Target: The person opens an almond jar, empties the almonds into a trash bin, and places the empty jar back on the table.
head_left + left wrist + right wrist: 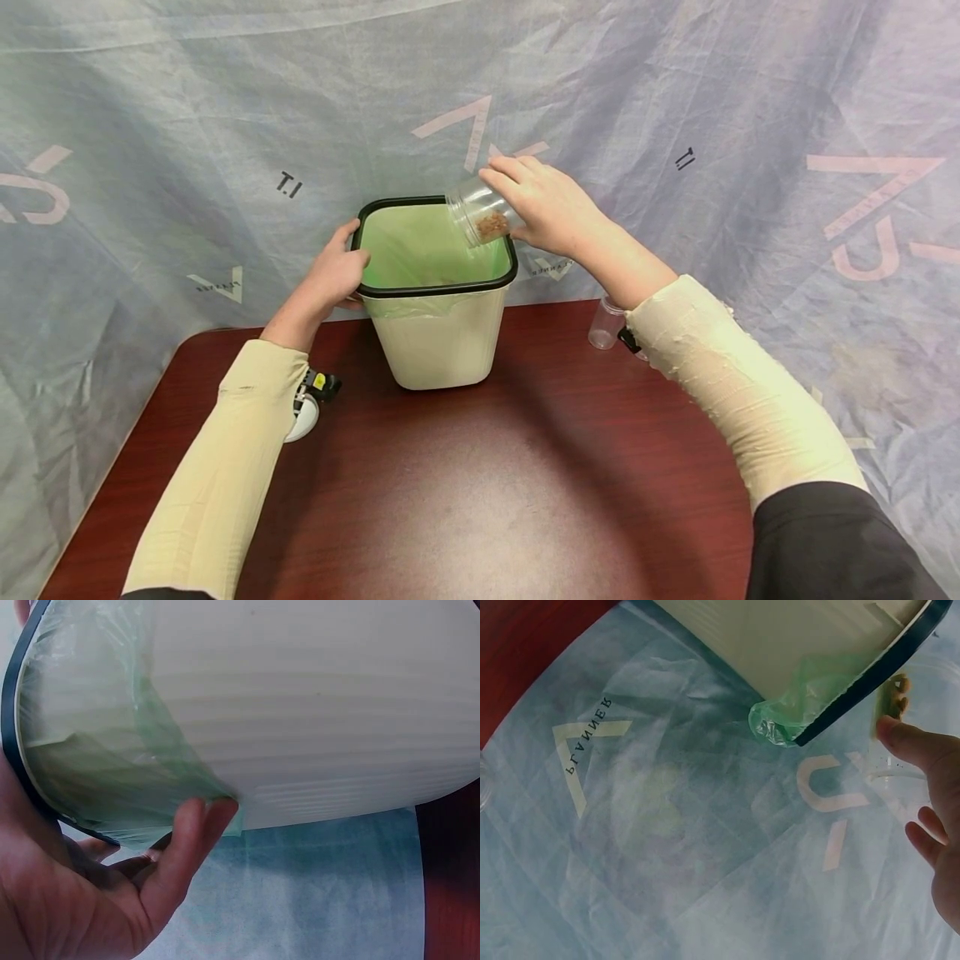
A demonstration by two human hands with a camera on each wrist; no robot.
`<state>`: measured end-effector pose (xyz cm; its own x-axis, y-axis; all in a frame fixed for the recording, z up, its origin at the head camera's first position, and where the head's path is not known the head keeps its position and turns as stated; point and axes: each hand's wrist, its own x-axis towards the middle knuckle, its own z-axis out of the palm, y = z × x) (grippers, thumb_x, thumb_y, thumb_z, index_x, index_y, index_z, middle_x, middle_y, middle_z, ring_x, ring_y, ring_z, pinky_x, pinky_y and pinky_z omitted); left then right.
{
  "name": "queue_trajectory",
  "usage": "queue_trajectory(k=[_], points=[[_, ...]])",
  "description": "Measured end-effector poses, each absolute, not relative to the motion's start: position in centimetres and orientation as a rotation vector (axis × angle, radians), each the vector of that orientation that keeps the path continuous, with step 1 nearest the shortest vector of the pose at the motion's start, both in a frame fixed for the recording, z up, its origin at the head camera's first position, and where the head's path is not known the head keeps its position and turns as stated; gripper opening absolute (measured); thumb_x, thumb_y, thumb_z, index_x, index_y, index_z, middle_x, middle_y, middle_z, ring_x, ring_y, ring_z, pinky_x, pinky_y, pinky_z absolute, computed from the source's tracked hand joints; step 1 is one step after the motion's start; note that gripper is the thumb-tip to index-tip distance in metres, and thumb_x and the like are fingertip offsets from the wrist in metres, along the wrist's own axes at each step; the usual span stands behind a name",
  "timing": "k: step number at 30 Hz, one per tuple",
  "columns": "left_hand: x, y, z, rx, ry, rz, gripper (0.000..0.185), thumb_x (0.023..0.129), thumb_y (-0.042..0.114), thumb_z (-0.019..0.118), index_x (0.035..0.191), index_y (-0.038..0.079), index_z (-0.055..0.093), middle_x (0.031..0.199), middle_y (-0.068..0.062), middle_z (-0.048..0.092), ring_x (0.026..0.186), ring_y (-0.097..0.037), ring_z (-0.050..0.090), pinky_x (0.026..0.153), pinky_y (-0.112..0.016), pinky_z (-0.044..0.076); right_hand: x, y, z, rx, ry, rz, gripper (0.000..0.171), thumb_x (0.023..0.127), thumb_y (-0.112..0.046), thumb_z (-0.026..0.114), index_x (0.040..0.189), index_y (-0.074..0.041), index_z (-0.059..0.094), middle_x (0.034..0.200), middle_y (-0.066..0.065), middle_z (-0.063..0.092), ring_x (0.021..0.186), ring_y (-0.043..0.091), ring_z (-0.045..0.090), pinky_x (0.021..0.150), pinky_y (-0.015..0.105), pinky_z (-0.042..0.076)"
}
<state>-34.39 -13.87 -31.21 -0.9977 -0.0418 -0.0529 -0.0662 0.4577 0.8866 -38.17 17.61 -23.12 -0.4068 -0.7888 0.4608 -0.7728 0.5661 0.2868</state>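
Observation:
A cream waste bin (442,342) with a black rim and a green liner stands at the back of a dark red table (480,492). My left hand (337,271) grips the bin's left rim; in the left wrist view its fingers (191,844) curl under the liner and rim (15,712). My right hand (543,204) holds a clear jar (480,212) tilted mouth-down over the bin's far right corner, with brown bits inside it. In the right wrist view the fingers (922,746) lie against the jar beside the bin rim (870,690).
A small clear empty jar (606,323) stands on the table under my right forearm. A white and black object (307,404) lies beneath my left forearm. Grey-blue printed sheeting (675,125) hangs behind and around the table.

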Motion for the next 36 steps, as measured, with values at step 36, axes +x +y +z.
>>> queue_trajectory(k=[36], points=[[-34.70,-13.71,-31.57,-0.097,2.652,1.621,0.069,0.097,0.020,0.036,0.157,0.036,0.006,0.146,-0.022,0.029,0.062,-0.026,0.060,0.069,-0.052,0.055,-38.54,17.50,-23.44,1.278,-2.047,-0.325,0.060,0.082,0.016,0.060,0.137,-0.003,0.049,0.140,0.019,0.044,0.117,0.039,0.046,0.082,0.050,0.047]])
